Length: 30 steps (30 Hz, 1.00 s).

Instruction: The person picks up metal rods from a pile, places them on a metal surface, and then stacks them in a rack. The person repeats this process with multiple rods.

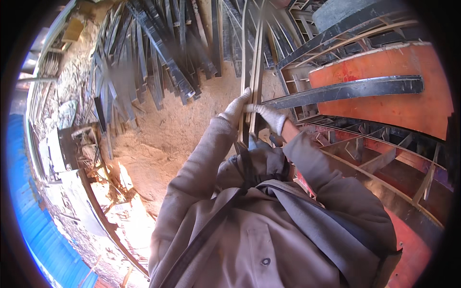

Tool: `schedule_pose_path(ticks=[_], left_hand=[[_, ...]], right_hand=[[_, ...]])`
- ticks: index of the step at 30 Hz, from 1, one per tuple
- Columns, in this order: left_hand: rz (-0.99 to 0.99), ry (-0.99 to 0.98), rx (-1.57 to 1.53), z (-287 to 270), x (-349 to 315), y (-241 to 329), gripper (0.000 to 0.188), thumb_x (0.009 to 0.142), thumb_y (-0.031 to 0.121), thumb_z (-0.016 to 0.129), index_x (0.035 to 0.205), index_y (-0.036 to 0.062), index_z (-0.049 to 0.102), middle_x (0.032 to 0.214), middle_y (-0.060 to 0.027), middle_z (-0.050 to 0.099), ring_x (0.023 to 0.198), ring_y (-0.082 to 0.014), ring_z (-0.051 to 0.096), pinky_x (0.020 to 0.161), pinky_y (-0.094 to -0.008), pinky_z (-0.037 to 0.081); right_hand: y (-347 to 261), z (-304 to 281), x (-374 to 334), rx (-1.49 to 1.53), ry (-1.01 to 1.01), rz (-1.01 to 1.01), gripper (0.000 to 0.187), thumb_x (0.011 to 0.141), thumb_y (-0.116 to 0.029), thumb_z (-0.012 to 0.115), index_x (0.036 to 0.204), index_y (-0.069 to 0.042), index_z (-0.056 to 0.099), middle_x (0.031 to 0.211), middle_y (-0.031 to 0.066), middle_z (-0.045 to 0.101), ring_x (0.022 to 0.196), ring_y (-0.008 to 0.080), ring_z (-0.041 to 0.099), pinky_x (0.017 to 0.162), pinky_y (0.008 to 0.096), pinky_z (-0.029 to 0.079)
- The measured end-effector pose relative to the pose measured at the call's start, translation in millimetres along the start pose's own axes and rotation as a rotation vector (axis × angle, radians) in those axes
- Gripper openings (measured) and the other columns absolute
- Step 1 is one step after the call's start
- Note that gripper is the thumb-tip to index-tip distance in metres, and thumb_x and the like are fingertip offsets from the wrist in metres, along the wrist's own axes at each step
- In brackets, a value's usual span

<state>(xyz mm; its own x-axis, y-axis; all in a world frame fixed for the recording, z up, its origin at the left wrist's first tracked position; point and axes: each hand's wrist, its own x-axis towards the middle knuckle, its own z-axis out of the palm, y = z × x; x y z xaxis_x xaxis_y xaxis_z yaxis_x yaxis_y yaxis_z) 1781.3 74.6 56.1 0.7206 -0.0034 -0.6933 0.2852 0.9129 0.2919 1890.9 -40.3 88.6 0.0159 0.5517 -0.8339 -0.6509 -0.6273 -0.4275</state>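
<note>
Long narrow wooden strips [258, 57], pale along their edges and dark on their faces, stretch away from my body in front of me. My left hand [237, 105], in a pale work glove, is closed around them on the left side. From the right, my gloved right hand [270, 116] reaches across and grips the same strips slightly nearer to me. Their near ends drop down close to my legs, partly hidden there. I cannot tell exactly how many strips are in my hands.
Many dark strips [158, 72] lie scattered on the sandy ground [163, 125] ahead and left. To the right, a long black beam [355, 90] crosses an orange panel [384, 65], beside ribbed frames [384, 161]. Blue corrugated sheeting [36, 216] borders the far left.
</note>
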Motion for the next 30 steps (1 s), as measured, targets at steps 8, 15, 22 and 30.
schedule_pose_path(ticks=[8,15,22,30], left_hand=[[0.033,-0.056,-0.070,-59.5,-83.6,-15.7,0.049,0.107,0.054,0.053,0.119,0.0111,0.071,0.089,-0.0087,0.076,0.069,-0.0227,0.074,0.064,-0.0375,0.065],[0.057,-0.041,0.052,-91.8,-122.4,-29.4,0.041,0.102,0.051,0.065,0.109,0.0108,0.068,0.084,-0.0117,0.074,0.063,-0.0253,0.072,0.061,-0.0411,0.064],[-0.037,-0.105,0.036,-90.7,-176.3,-36.8,0.036,0.103,0.043,0.065,0.093,0.0097,0.071,0.083,-0.0085,0.074,0.067,-0.0232,0.071,0.066,-0.0371,0.062],[0.034,-0.109,0.019,-107.0,-172.3,-62.5,0.033,0.105,0.044,0.063,0.101,0.0118,0.070,0.082,-0.0042,0.072,0.068,-0.0199,0.069,0.066,-0.0359,0.061]], right_hand=[[52.5,93.9,-21.6,-0.114,-0.018,-0.047,0.033,0.094,-0.037,0.077,0.107,-0.008,0.073,0.091,0.0103,0.077,0.073,0.0240,0.073,0.067,0.0411,0.060],[119.7,148.7,-47.0,-0.051,-0.091,-0.070,0.039,0.093,-0.038,0.081,0.116,-0.009,0.070,0.099,0.0073,0.076,0.086,0.0191,0.072,0.075,0.0352,0.059],[137.3,163.7,-47.8,-0.011,0.000,-0.037,0.053,0.093,-0.058,0.075,0.113,-0.009,0.073,0.100,0.0092,0.077,0.086,0.0223,0.073,0.077,0.0369,0.060],[146.0,187.5,-53.5,-0.127,0.171,-0.119,0.070,0.094,-0.065,0.071,0.127,-0.003,0.067,0.115,0.0142,0.074,0.104,0.0226,0.070,0.089,0.0373,0.057]])
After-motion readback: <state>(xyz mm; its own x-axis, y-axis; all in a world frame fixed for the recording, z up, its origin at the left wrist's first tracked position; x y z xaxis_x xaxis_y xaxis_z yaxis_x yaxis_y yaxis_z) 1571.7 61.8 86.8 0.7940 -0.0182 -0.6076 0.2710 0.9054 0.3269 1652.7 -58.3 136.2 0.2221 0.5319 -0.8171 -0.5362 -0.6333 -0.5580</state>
